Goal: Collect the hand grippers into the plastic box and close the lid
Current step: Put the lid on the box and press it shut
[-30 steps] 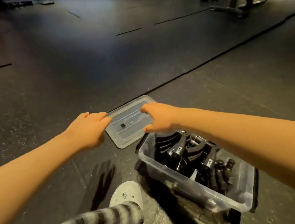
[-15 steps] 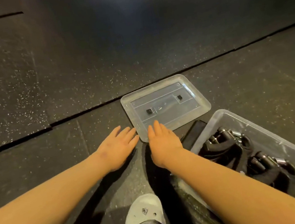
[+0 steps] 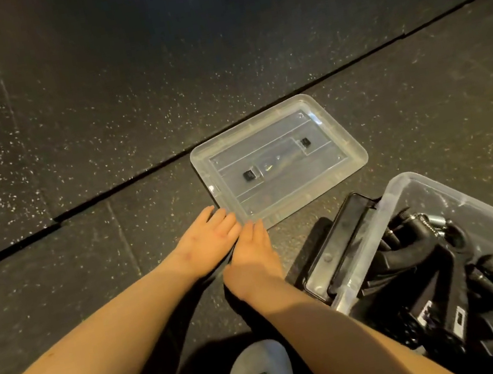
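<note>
The clear lid (image 3: 278,161) lies flat on the floor, its near corner at the fingertips of the left hand (image 3: 207,243) and right hand (image 3: 252,258). Right of the right hand stands the open clear plastic box (image 3: 410,187), with black hand grippers (image 3: 426,280) piled inside.

Drawing left hand (image 3: 210,242) and right hand (image 3: 253,259) closer together, now side by side at the lid (image 3: 279,163) near corner.

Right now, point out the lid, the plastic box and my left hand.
lid (image 3: 280,161), head view, flat centre panel.
plastic box (image 3: 409,182), head view, far rim corner.
left hand (image 3: 205,243), head view, back of hand.
</note>
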